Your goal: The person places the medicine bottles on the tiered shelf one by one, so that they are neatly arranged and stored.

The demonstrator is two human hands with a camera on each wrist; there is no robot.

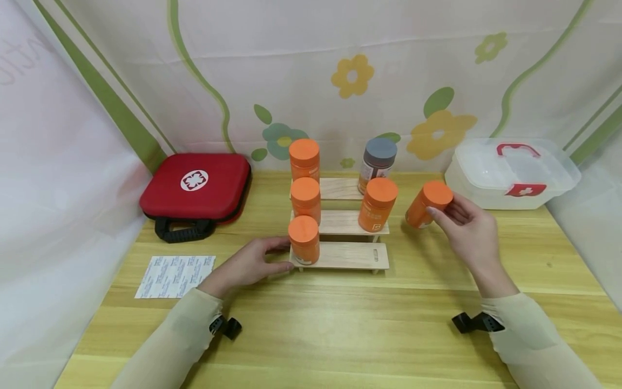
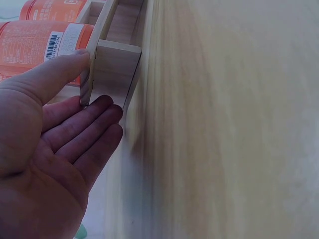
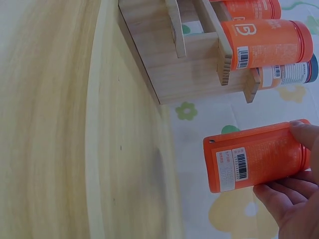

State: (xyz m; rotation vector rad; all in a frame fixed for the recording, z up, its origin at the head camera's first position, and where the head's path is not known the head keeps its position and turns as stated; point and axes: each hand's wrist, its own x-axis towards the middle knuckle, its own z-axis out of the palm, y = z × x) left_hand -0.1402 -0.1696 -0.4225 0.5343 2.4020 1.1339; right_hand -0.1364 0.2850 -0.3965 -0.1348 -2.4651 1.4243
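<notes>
My right hand (image 1: 473,229) grips an orange jar (image 1: 430,204) near its lid, tilted in the air to the right of a small three-step wooden rack (image 1: 352,255). In the right wrist view the jar's barcode label (image 3: 233,169) shows, with its base toward the rack. My left hand (image 1: 252,262) is at the left end of the bottom step, thumb at the board's edge and fingers fairly straight beside the rack's side. Orange jars stand on the left of each step, the lowest (image 1: 304,240) closest to that hand. Another orange jar (image 1: 378,205) stands at the middle step's right end.
A grey-lidded jar (image 1: 378,162) occupies the top step's right. Left of the rack lie a red first-aid case (image 1: 194,186) and a printed white sheet (image 1: 175,276). A clear-lidded white box (image 1: 515,173) stands at the back right. A flowered curtain (image 1: 291,81) hangs behind.
</notes>
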